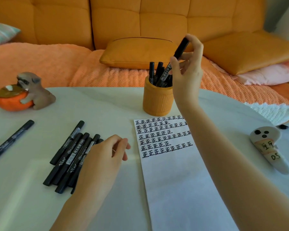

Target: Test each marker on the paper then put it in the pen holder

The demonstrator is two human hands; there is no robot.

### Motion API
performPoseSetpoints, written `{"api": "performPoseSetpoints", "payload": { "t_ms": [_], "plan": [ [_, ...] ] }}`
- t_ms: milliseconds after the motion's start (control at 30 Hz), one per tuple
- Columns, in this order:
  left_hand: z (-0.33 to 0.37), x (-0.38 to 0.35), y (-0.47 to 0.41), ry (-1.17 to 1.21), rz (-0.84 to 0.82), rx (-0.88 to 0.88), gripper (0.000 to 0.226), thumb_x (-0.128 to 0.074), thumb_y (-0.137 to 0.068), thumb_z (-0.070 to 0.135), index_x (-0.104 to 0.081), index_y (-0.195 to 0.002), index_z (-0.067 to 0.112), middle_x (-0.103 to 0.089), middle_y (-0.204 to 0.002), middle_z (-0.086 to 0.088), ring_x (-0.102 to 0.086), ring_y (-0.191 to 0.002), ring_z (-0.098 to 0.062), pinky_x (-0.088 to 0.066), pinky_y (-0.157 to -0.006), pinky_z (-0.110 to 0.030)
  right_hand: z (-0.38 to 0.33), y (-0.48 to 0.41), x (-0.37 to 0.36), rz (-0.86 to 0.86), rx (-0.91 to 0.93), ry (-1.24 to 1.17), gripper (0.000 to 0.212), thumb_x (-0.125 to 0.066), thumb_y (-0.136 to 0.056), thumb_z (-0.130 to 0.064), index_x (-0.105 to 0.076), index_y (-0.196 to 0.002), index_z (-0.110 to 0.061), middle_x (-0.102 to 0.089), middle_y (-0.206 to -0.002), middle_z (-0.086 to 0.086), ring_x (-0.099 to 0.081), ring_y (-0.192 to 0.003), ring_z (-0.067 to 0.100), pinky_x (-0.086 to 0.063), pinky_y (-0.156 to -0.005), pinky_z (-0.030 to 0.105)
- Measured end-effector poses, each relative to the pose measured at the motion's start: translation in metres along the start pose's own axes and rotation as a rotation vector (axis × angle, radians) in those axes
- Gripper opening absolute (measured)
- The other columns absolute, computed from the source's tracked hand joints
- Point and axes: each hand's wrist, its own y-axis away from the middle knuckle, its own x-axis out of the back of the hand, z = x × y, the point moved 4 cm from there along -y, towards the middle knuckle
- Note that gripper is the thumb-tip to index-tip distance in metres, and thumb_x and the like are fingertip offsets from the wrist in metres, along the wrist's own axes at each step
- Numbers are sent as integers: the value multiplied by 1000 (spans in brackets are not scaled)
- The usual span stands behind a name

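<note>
The right grip pinches a black cylindrical plastic marker between thumb and curled fingers. The marker is tilted, its lower end in the ribbed orange round pen holder just below. The left grip, fingers loosely curled and holding nothing, sits over a heap of black markers on the white table.

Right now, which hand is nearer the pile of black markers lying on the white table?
Left. The left hand lies over the right edge of the pile of black markers; the right hand holds a black marker at the ribbed orange pen holder.
</note>
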Motion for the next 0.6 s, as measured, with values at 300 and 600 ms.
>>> {"api": "performPoseSetpoints", "payload": {
  "t_ms": [300,600],
  "plan": [
    [-3,16,-1,-239,88,6,12,-52,-92,21,-62,-86,25,-66,-81,10,-60,-76,-8,-45,-65,-29,27,17,-16,-196,-37,215,36,-57,-91,-7,-50,-127,-12,-50,-100,-1,-50,-81,10,-43,-65,12],
    [-16,30,-4,-440,169,-23,13,-60,-87,15,-64,-100,16,-64,-96,1,-61,-89,-21,-50,-75,-38,26,32,-12,-244,24,437,43,-54,-92,-10,-50,-135,-10,-42,-121,18,-49,-101,21,-46,-68,27]
  ]
}}
